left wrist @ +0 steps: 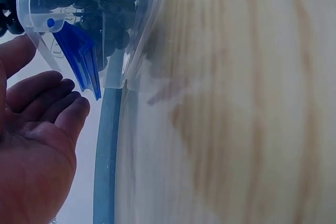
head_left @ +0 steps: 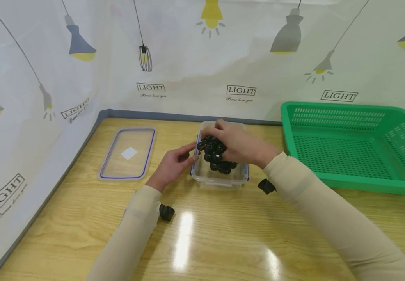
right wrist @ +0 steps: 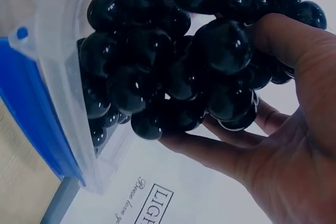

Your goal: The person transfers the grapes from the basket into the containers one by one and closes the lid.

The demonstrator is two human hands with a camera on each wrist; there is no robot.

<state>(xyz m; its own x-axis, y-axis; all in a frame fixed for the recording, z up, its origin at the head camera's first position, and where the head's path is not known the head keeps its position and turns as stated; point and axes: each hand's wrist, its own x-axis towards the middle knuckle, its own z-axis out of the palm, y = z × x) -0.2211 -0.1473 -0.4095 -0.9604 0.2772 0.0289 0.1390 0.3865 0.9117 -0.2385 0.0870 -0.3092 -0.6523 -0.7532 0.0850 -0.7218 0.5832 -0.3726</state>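
Just above the clear container [head_left: 219, 177]: dark grape bunch [head_left: 215, 156] gripped by right hand [head_left: 239, 144], long axis along it; left hand [head_left: 174, 163] relaxed, empty, beside its left wall.

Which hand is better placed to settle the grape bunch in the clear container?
Probably the right hand: it already grips the grape bunch over the clear container. The left hand is open beside it.
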